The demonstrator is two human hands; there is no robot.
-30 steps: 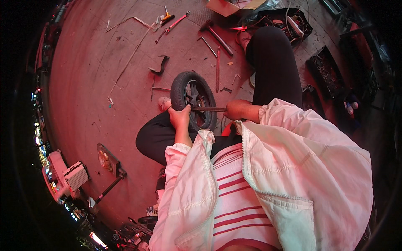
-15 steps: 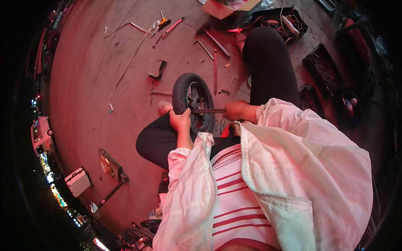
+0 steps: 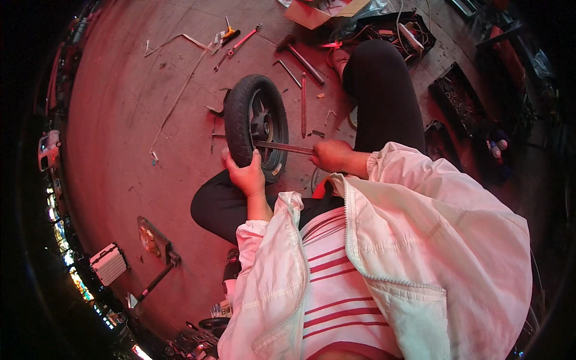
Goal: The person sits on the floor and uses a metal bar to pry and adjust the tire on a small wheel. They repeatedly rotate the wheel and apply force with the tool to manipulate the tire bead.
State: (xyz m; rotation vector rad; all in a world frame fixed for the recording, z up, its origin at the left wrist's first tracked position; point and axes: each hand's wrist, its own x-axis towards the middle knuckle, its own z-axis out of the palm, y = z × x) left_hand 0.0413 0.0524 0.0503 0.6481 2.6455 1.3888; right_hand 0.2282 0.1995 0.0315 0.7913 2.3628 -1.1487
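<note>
A black tyre on a spoked wheel [image 3: 237, 114] stands upright between my bent legs, tilted a little. My left hand [image 3: 245, 175] grips the tyre low on its near left side, thumb pointing up. My right hand [image 3: 330, 156] is closed round the near end of a long flat metal bar [image 3: 285, 146], whose far tip reaches the inner edge of the tyre at the rim. Just beyond the wheel a black bent bracket [image 3: 215, 110] lies on the floor, partly hidden behind it.
On the floor [image 3: 120, 150] lie a hammer [image 3: 306, 60], wrenches [image 3: 239, 47], a thin rod [image 3: 303, 105] and straps. A cardboard box [image 3: 327, 12] and black tool cases [image 3: 456, 99] are beyond and right. At left are a silver case [image 3: 108, 264] and a long-handled metal tool [image 3: 156, 279].
The wheel has risen and moved left toward the far side, with my left hand still on it. My right hand and the bar have shifted slightly left, and the bar now slopes more.
</note>
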